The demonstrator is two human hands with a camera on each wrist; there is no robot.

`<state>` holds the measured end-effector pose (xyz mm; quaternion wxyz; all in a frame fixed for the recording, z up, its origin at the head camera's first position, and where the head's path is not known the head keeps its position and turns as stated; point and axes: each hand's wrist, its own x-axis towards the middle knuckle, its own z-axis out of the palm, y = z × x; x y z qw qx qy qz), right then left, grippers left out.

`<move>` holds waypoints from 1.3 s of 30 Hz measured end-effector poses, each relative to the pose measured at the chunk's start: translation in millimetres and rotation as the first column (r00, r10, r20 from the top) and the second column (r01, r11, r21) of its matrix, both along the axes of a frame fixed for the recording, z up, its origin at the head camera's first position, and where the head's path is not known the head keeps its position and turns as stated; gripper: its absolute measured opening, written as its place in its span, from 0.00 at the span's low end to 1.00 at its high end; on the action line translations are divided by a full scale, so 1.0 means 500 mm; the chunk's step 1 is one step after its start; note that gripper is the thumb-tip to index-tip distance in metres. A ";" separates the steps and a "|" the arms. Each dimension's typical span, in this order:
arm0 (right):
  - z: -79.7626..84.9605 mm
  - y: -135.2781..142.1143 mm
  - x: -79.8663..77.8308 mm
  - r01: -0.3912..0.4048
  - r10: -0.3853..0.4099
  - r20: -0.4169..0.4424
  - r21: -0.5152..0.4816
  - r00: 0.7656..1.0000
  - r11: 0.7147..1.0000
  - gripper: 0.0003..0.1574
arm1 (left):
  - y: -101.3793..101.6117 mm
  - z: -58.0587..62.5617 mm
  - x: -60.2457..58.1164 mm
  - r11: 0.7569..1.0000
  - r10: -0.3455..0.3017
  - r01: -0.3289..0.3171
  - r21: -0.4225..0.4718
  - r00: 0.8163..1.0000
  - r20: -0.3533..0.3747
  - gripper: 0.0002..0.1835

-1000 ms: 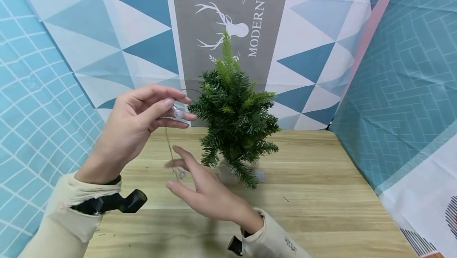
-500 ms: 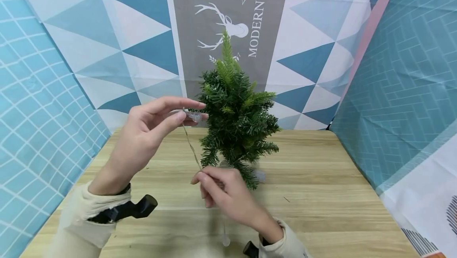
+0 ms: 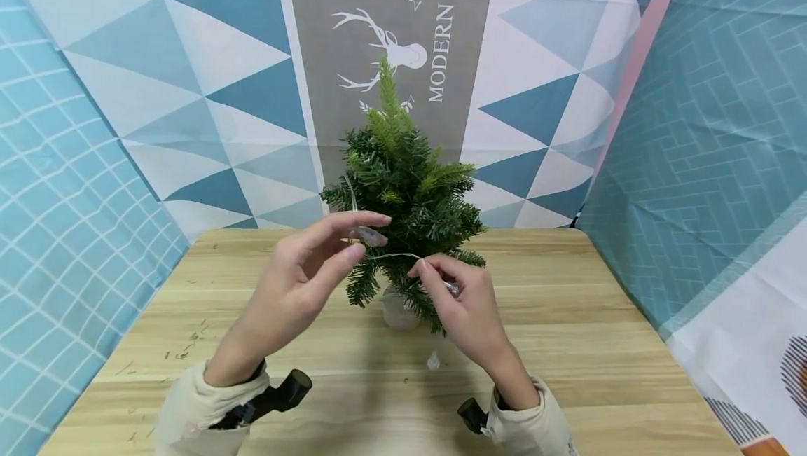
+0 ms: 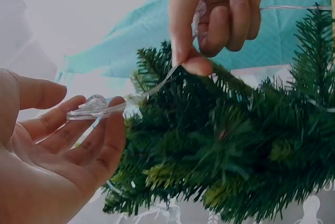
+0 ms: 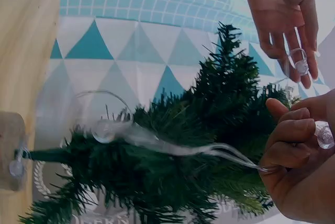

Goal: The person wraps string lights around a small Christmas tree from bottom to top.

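A small artificial Christmas tree [image 3: 410,207] stands in the middle of the table. In front of its left side my left hand [image 3: 302,270] carries a clear bulb [image 4: 95,104] and wire of the string lights across its fingers, thumb held off them. My right hand [image 3: 469,309], at the tree's lower front, pinches the thin wire [image 3: 396,256] between thumb and forefinger. Another bulb [image 5: 324,135] sits inside its curled fingers. More of the wire trails from this hand past the tree in the right wrist view. A bulb [image 3: 433,361] shows below the right hand.
The tree's pale base [image 3: 400,312] rests on the wooden table [image 3: 567,344]. Fallen needles [image 3: 195,333] are scattered at the left. A patterned cloth [image 3: 529,99] hangs behind, with blue sheets [image 3: 57,183] at the sides.
Both hands have moved right, across the tree's front. The right hand, its fingers spread a second ago, has come to pinch the wire and has risen. The left hand has lowered with its bulb.
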<state>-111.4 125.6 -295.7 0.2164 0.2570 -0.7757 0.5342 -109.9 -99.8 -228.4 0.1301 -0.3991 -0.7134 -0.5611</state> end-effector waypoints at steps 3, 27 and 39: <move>0.006 0.008 0.004 0.025 -0.025 -0.017 -0.001 1.000 1.000 0.13 | 0.014 -0.014 0.000 1.000 0.017 -0.018 -0.012 0.999 -0.029 0.21; 0.044 0.101 0.018 0.014 -0.082 -0.262 -0.253 0.962 0.967 0.10 | 0.041 -0.069 0.025 0.925 0.310 -0.375 -0.068 0.844 -0.438 0.23; 0.044 0.122 0.018 0.021 -0.086 -0.262 -0.242 0.961 0.970 0.11 | 0.036 -0.064 0.021 0.902 0.373 -0.431 0.023 0.751 -0.544 0.20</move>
